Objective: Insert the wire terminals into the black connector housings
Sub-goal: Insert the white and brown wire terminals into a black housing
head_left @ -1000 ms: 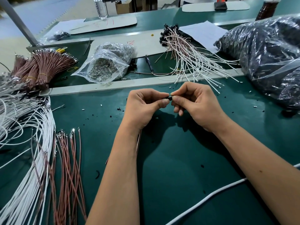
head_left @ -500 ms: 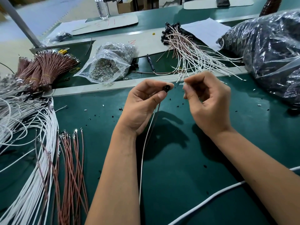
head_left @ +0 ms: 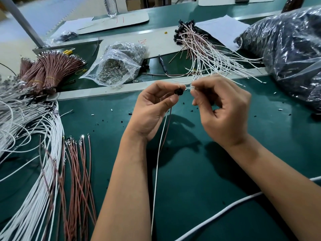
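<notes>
Both bare forearms reach forward from the bottom edge, angled toward each other so that the hands meet near the middle, raised above the counter. The left hand (head_left: 152,108) is turned palm inward, its thumb and forefinger curled and pinching a small black part at the fingertips, the other fingers loosely bent beneath. The right hand (head_left: 224,110) faces it, back toward the camera, thumb and forefinger pinched together on something small and pale, remaining fingers curled into the palm. The two sets of fingertips sit just beside one another.
</notes>
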